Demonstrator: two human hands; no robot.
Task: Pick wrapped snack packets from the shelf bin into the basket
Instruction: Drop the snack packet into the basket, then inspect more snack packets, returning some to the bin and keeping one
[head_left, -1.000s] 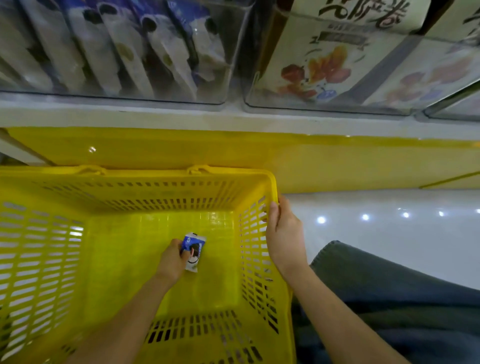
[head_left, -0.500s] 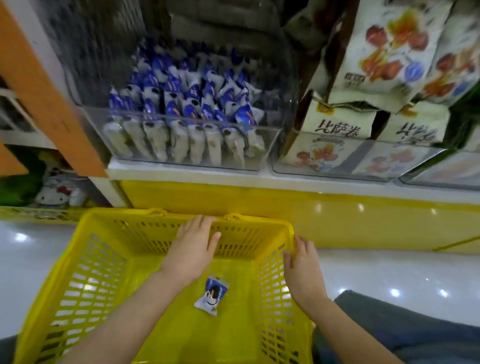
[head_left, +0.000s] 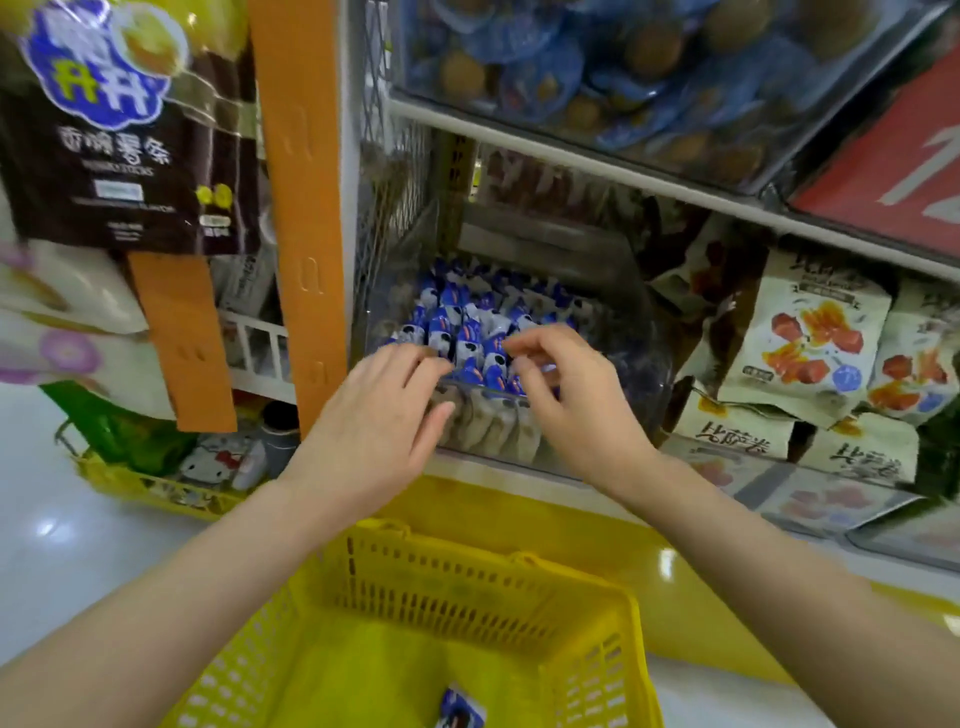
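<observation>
nearest, the yellow basket (head_left: 457, 587) sits low in front of the person, with one blue-and-white packet (head_left: 461, 711) lying on its floor at the bottom edge of the view. above it both forearms reach to the shelf. the left hand (head_left: 376, 415) has its fingers nearly straight, tips at the front lip of the clear bin (head_left: 631, 358), holding nothing that shows. the right hand (head_left: 569, 400) hovers over the front rows with fingers curled down and thumb drawn in; whether it has pinched a packet i cannot tell. the step looks like the reach for another packet. the next move calls for singling out one wrapper from the tight rows and lifting it straight up so its neighbours don't drag out. the snack packets (head_left: 462, 325) stand upright and close-packed in the bin: small glossy wraps, blue tops over white with a dark round mark, likely light and slippery
</observation>
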